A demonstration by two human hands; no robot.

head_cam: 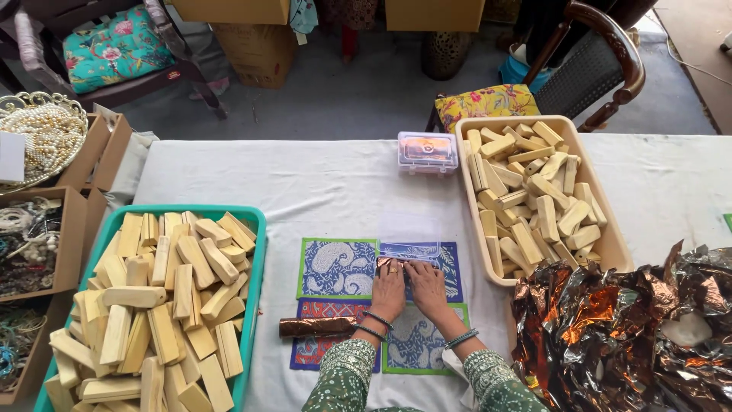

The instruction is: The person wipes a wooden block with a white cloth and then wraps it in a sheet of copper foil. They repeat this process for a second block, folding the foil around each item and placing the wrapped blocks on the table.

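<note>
The foil-covered piece [390,264] lies on the blue paisley mat [438,263], near the middle of the white table [305,183], pressed under both sets of fingertips; only its coppery near-left end shows, the rest hidden by the fingers. The left hand [388,291] lies flat with fingers pushed down on that end, palm down and not closed around anything; the right hand [427,288] lies just beside it, fingers pressing on a sheet of clear film [412,249] that runs along the mat's far edge; whether either hand pinches the film I cannot tell. Both wrists wear bead bracelets and green patterned sleeves.

To the left of the blue mat sits a green-edged paisley mat [336,268]; nearer the person lies a red mat [324,336] with a finished copper-wrapped stick [316,326] across it, just left of the left wrist. Well left of the mats stands a teal tray [255,252] heaped with pale wooden blocks [160,297]; right of the mats a beige tub [606,229] holds more blocks [534,198]; beyond the mats is a small clear box [427,151]; near right, crumpled copper foil [610,328] spreads over the table.
</note>
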